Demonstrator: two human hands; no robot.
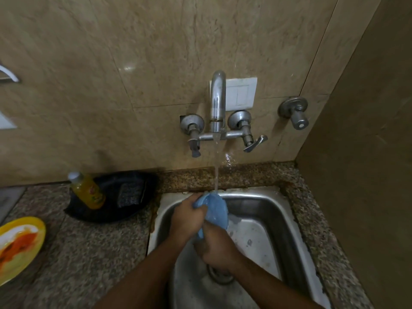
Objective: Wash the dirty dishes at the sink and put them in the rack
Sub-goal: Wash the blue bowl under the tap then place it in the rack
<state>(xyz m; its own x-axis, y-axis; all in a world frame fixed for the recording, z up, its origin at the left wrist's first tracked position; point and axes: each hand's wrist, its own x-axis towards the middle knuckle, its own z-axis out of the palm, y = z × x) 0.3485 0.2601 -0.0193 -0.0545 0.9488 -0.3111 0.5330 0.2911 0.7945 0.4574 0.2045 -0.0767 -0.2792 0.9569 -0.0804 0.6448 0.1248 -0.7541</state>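
Over the steel sink point(276, 210), a blue plastic dish point(215, 208) was held tilted on edge, its upper rim right under the stream of water point(215, 170) that fell from the wall tap point(217, 101). The left hand point(186, 219) gripped the dish at its upper left rim, fingers curled over the edge. The right hand point(217, 247) sat just below and in front of it, fingers curled against the lower part of the dish; whether they pinched the rim or only rubbed it could not be told. The two hands were close together, touching or nearly so, with the dish between and above them. Under the right hand lay the sink drain point(219, 275).

To the left of the sink, on the speckled granite counter point(93, 253), a black tray point(124, 195) held a yellow bottle of dish liquid point(87, 190) leaning on its rim and a dark scrub pad point(130, 194) beside it. Farther left of the sink, at the counter's near edge, lay a yellow plate point(20, 246) smeared with orange sauce. Behind the tap a white switch plate point(242, 94) was fixed to the tiled wall, and a separate valve point(294, 111) stood to the tap's right.
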